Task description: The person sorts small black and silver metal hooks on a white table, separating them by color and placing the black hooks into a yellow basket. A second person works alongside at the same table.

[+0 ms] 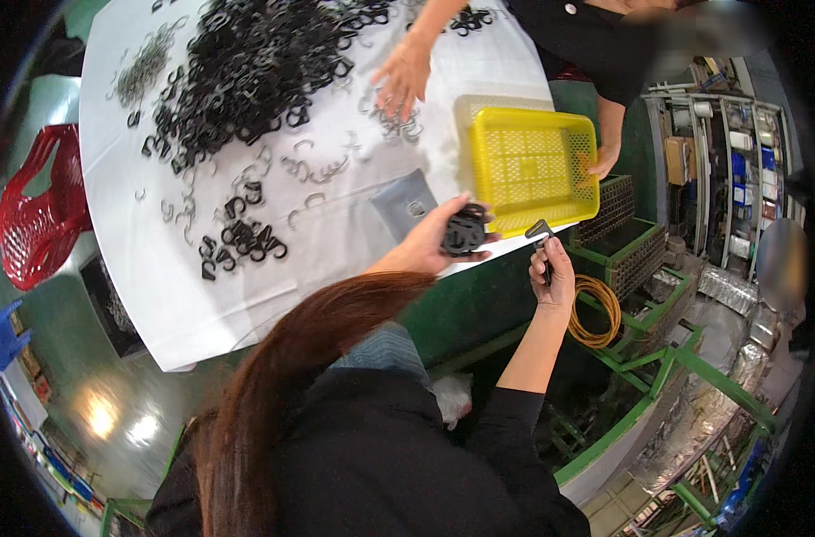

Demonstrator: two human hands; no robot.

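1. Centrally, one left hand [432,240], palm turned up, held at the near edge of the table, its fingers curled and closed around a clutch of black rounded pieces [464,230].
2. One right hand [555,268], apart from the left and beyond the table edge, with thumb and fingers pinched together on a single black hook-shaped piece [538,229]; the hooked end stood clear above the fingertips.
3. One yellow perforated basket [534,170], which sat at the right of the table, just past both hands.
4. One grey flat sheet [398,201], which lay on the cloth beside the left hand and bore a small ring-like metal item.
5. One table with a white cloth [166,286], which carried the loose stock.
6. One large heap of black pieces [255,76], spread over the far left part of the cloth.
7. One smaller cluster of black pieces [242,237], which lay nearer the person, left of the grey sheet.
8. Assorted silver wire hooks [316,167], scattered between heap and sheet.
9. One co-worker's hand [405,76], fingers spread, over more hooks; whether it touched them could not be told.
10. One red chair [45,206], which stood left of the table.
11. One orange coil [595,313], which hung below the right hand's side.
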